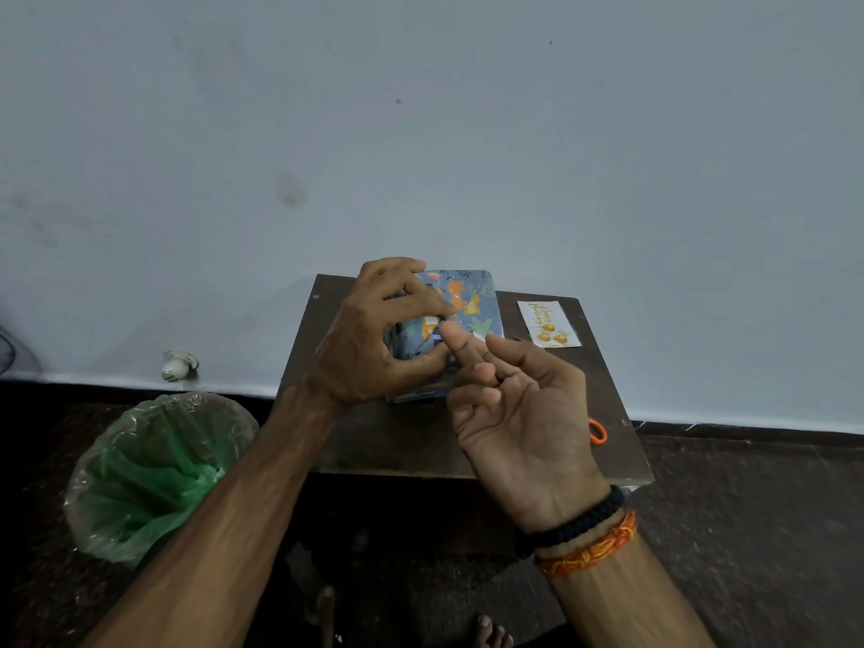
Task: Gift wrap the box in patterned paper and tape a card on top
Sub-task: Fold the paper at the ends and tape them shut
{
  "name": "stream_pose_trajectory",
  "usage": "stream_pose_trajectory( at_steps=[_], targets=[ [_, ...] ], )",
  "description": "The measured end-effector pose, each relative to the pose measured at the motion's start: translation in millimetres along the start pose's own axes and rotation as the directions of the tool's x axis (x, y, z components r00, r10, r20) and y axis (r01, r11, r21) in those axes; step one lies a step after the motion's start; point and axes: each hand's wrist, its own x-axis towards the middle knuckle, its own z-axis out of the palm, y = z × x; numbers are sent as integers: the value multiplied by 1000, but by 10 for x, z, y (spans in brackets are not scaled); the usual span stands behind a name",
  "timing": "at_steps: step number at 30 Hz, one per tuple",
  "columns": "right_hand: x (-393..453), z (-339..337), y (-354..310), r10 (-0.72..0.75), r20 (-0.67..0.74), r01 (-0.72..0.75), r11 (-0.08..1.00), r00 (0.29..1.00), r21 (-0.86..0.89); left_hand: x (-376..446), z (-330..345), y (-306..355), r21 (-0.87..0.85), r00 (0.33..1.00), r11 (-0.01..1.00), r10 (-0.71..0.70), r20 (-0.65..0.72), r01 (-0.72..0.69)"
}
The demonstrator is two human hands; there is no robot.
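Observation:
The box (472, 297), wrapped in blue paper with orange and green figures, stands on a small dark table (411, 441) against the wall. My left hand (374, 339) grips the box from the left, fingers curled over its near face, thumb underneath. My right hand (519, 409) is palm up beside the box, its index fingertip pressing on the folded paper flap at the near face; the other fingers are loosely curled. Whether tape sits under that fingertip is unclear. A white card (548, 324) with yellow balls and script lies flat on the table to the right of the box.
A bin lined with a green plastic bag (154, 470) stands on the floor left of the table. An orange loop (597, 431) shows at the table's right edge, behind my right hand. A small white object (178, 365) lies by the wall. Bare toes (488, 633) show below.

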Motion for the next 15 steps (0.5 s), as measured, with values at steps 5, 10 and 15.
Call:
stream_pose_trajectory(
  at_steps=[5,10,15],
  targets=[
    [2,3,-1,0,2,0,1000,1000,-2,7,-2,2,-2,1000,1000,-13,-3,13],
    [-4,-6,-13,14,31,-15,999,999,31,3,1,-8,-5,1000,1000,-15,11,16],
    [-32,19,-49,53,98,-63,994,994,91,-6,20,-18,-19,999,999,-43,22,44]
  ],
)
